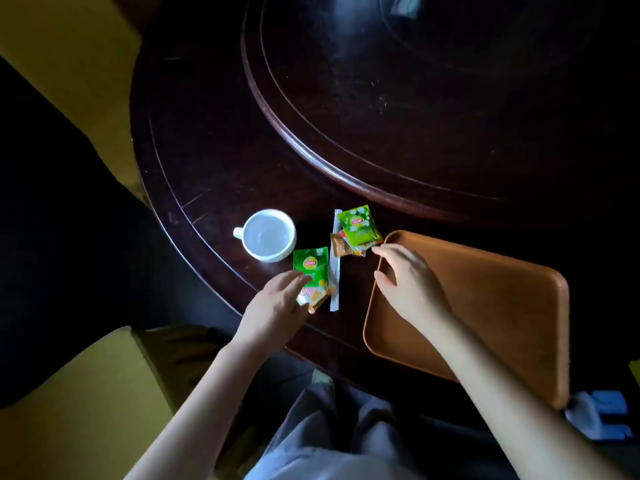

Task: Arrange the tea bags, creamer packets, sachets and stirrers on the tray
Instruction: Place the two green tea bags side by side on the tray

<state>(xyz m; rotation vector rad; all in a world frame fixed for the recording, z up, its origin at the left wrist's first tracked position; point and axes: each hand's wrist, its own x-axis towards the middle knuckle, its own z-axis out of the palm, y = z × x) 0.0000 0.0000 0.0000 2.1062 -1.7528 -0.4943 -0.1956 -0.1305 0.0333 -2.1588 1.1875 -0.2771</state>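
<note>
An orange-brown tray point(491, 306) lies on the dark table at the right, nothing visible on it. My right hand point(407, 278) hovers over its near-left corner, fingers apart, fingertips close to a pile topped by a light green tea bag point(360, 225) with a brown sachet point(341, 245) beneath. A long white wrapped stirrer point(335, 271) lies between the two piles. My left hand point(277, 303) rests on a darker green tea bag point(311, 265) and the orange-and-white packets point(317, 294) under it; whether it grips them is unclear.
A white cup point(268, 234) stands left of the packets. A raised round turntable point(415, 116) fills the table's far middle. Yellow chairs point(79, 393) stand at the left. The table edge point(221, 271) curves close to my left hand. A blue-and-white object point(602, 414) lies at bottom right.
</note>
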